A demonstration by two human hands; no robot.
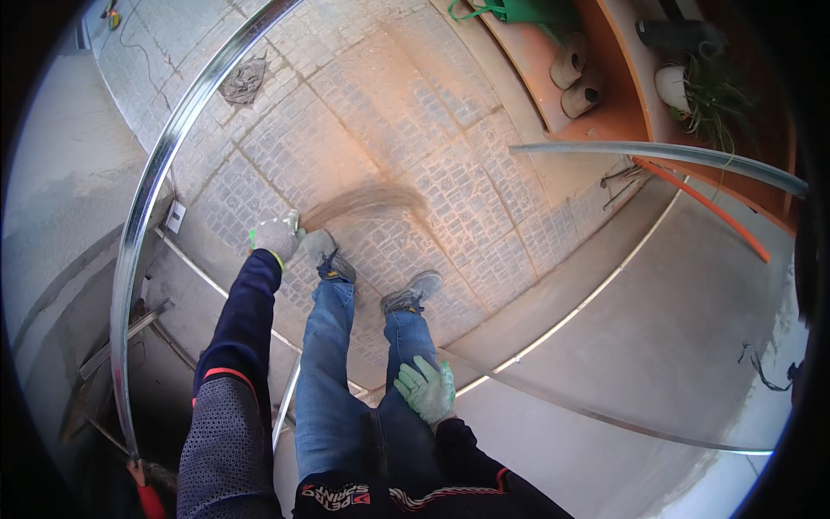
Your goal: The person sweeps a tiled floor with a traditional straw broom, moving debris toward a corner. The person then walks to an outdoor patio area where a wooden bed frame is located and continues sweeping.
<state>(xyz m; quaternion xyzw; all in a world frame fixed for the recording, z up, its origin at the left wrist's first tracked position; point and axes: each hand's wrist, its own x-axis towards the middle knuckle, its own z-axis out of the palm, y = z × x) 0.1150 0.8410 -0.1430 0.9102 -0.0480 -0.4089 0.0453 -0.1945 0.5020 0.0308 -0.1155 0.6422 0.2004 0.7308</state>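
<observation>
My left hand (277, 238), in a grey and green work glove, is closed at the handle end of a brown bristle hand broom (367, 203). The bristles are smeared by motion and reach rightward, low over the patterned paving (450, 190). Orange-brown dust (363, 112) lies spread over the tiles beyond the broom. My right hand (426, 389), also in a green-coated glove, rests against my thigh just above the knee. Its fingers are spread and it holds nothing. Both of my shoes (413, 292) stand on the paving close to the broom.
A long shiny metal profile (143, 199) curves along the left, and another (657, 154) juts in at right. An orange tube (709, 208) lies near it. At the upper right, an orange shelf (596, 117) holds shoes and a potted plant (709, 95). Crumpled dark plastic (244, 80) lies far left.
</observation>
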